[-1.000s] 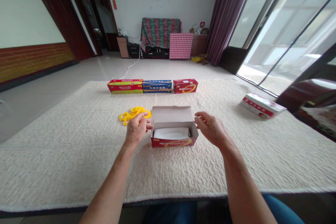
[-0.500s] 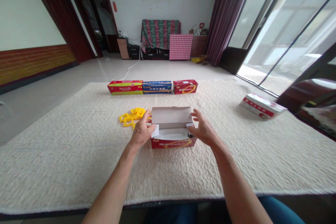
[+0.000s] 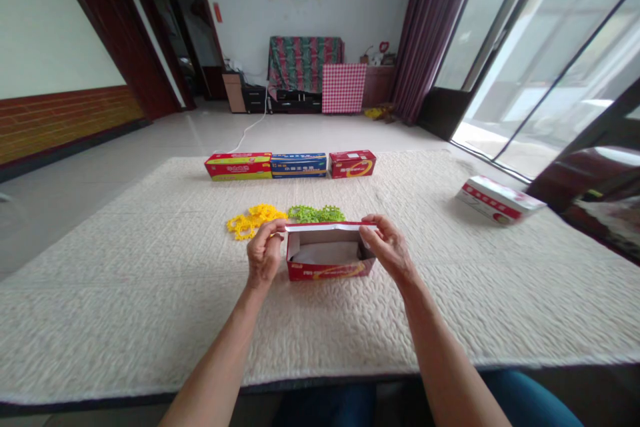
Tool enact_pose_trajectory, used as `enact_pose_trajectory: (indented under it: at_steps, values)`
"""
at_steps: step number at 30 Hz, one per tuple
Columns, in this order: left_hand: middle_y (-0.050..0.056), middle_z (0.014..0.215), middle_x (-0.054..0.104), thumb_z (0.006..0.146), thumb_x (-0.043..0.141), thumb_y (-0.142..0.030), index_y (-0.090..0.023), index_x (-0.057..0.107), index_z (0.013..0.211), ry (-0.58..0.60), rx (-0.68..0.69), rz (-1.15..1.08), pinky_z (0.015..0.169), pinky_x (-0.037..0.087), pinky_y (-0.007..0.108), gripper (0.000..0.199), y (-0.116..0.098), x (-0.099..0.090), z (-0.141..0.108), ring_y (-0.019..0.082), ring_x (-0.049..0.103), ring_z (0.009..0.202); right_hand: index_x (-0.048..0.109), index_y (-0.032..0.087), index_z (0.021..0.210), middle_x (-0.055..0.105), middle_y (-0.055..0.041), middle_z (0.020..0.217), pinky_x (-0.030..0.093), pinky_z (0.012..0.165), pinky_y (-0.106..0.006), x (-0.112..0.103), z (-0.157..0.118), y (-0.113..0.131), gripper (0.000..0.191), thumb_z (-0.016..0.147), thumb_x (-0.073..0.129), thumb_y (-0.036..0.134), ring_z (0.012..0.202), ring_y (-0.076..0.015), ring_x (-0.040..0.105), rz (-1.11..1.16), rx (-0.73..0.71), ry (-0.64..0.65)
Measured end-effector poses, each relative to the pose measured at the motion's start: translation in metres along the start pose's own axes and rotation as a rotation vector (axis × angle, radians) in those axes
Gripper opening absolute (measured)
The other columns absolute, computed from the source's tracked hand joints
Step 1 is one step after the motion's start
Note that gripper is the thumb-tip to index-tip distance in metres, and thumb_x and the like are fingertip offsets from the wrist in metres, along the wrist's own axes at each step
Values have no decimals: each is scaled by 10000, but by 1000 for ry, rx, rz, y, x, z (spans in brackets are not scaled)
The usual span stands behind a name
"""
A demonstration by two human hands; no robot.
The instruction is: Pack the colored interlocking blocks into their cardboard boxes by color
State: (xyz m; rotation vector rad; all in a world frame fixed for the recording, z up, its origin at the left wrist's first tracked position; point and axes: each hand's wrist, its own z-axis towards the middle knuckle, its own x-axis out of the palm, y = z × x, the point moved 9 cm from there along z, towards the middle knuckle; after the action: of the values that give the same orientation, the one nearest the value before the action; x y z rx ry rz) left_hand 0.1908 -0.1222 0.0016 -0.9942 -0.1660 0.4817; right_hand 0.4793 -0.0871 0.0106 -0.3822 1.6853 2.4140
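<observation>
Right in front of me a red cardboard box [image 3: 327,272] sits on the cream quilted cover, with its lid [image 3: 323,227] partly folded down over the opening. A pale lining shows inside. My left hand [image 3: 265,253] pinches the lid's left end between thumb and fingers. At the other end, my right hand [image 3: 390,247] grips the lid's right corner, thumb on the near side. Just behind the box lie green interlocking plastic pieces [image 3: 317,213]. Yellow plastic pieces [image 3: 255,219] lie in a heap beyond my left hand.
Farther back stand a red-and-yellow box [image 3: 239,167], a blue box [image 3: 299,165] and a smaller red box [image 3: 352,164] in a row. A white-and-red box [image 3: 497,200] lies at the right. The quilted cover [image 3: 150,293] ends at a near edge by my legs.
The raised lid has swung down toward me, and the side flaps have gone inward. Both hands have moved from the box's sides onto the lid's ends. Green pieces behind are now visible.
</observation>
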Motion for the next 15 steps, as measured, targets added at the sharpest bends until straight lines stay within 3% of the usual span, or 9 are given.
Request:
enact_pose_trajectory:
  at_steps: [3, 8, 15]
  values:
    - [69, 1038, 718, 901, 479, -312, -175, 700, 1020, -52, 1, -108, 807, 553, 314, 286, -8, -9, -1, 207, 668, 992, 579, 229, 977, 631, -37, 995, 460, 623, -276, 1, -1, -6, 302, 793, 613, 467, 745, -155, 591, 185, 50, -28]
    - [92, 1160, 676, 913, 536, -306, -181, 681, 1066, 194, 239, 7, 1012, 476, 395, 244, -37, 14, -6, 221, 606, 1144, 577, 226, 849, 618, -63, 1107, 468, 805, -330, -1, -2, 0, 138, 783, 609, 343, 1016, -219, 583, 141, -66, -58]
    - [83, 1132, 682, 913, 552, -228, -194, 666, 1049, 259, 332, 114, 998, 487, 388, 181, -28, 29, -11, 199, 628, 1096, 566, 222, 862, 604, -75, 1108, 459, 858, -366, 6, -5, 0, 90, 772, 571, 219, 1032, -222, 585, 56, -202, 0]
